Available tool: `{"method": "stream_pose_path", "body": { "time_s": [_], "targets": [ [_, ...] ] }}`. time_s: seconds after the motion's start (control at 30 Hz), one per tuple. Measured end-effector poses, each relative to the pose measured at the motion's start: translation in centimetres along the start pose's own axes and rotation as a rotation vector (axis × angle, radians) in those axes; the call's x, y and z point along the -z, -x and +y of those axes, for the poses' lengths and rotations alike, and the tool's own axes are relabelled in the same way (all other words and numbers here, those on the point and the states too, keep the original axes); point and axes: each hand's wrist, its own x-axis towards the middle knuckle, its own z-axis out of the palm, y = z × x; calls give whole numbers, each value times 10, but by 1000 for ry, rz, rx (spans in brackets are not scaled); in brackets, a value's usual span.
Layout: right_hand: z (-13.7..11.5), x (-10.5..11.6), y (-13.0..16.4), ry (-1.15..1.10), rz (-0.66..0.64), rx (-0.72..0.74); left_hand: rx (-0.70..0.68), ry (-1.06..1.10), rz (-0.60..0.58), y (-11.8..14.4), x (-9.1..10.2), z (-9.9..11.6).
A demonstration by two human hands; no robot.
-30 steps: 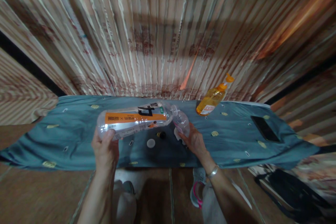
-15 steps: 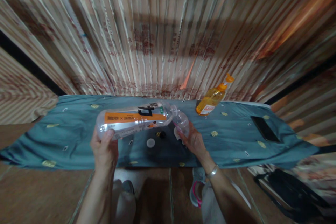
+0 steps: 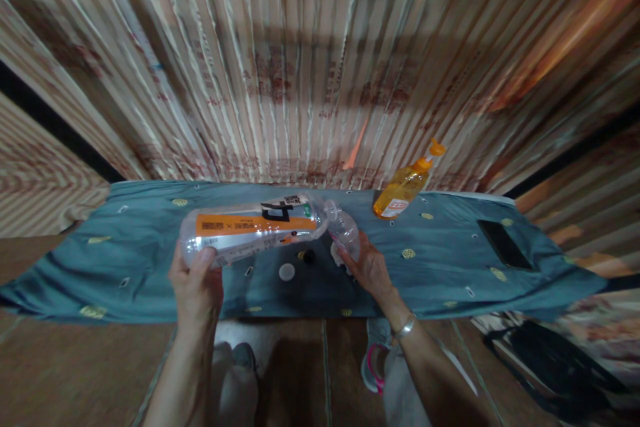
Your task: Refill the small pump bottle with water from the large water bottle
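Observation:
My left hand (image 3: 197,280) is closed around the base of a large clear plastic bottle (image 3: 250,230) with an orange and white label. The bottle lies nearly level above the cloth, its narrow end pointing right. In my right hand (image 3: 370,267) is a smaller clear plastic bottle (image 3: 344,230), tilted, its neck up beside the big bottle's narrow end. Whether the two mouths touch I cannot tell. A white round cap (image 3: 287,272) and a small dark cap (image 3: 309,257) lie on the cloth below. Something pale (image 3: 340,257) shows beneath the small bottle, partly hidden by my fingers.
A teal patterned cloth (image 3: 140,247) covers the narrow table. At the back right stands an orange pump bottle (image 3: 403,190); a dark phone (image 3: 505,245) lies farther right. A striped curtain (image 3: 300,80) hangs behind. Below right is a black bag (image 3: 555,367) on the floor.
The large bottle and my left hand have shifted slightly left, and its label has turned a little. The small bottle and my right hand have hardly moved.

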Motion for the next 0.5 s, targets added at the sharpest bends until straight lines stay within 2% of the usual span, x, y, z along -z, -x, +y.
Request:
{"method": "stream_pose_path", "body": {
  "time_s": [0.23,0.5],
  "targets": [
    [5,-5,1,18,47,43,27,22,58,-3,0,-1],
    [6,-7,1,15,56,20,26,18,44,-3,3,-2]
  ]
}}
